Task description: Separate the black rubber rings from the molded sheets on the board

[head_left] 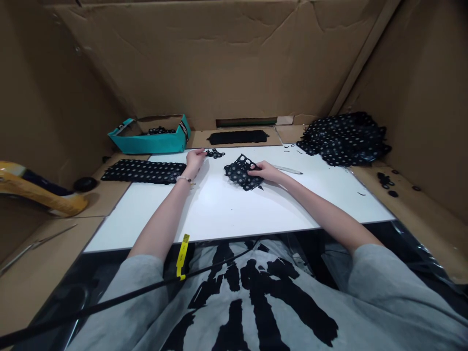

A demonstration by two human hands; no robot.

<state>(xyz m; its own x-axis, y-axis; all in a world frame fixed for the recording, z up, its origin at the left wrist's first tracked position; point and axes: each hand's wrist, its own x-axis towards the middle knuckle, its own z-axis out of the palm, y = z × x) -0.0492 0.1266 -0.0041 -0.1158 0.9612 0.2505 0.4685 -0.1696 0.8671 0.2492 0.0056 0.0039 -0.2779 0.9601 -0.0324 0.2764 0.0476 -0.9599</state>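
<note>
My right hand [266, 171] grips a small black rubber sheet [241, 176] dotted with grey round pieces, with open holes along its top corner. The sheet is held just over the white board [234, 214], thumb on its face. Further left, my left hand [195, 160] is at a small pile of black rings [215, 153], fingers pressed together at the pile's left edge. Whatever lies between those fingertips is too small to make out. Beside my left wrist lies a long dotted black strip [146, 171]. A pen [288, 169] rests behind my right wrist.
A teal box [149, 144] with black pieces inside stands back left; a black strip [238, 137] lies at the back middle. Dotted black sheets [345, 139] are heaped back right, near loose rings [385, 180]. Yellow tape roll-like object [40, 190] and tweezers [38, 243] sit left. Cardboard walls surround the board.
</note>
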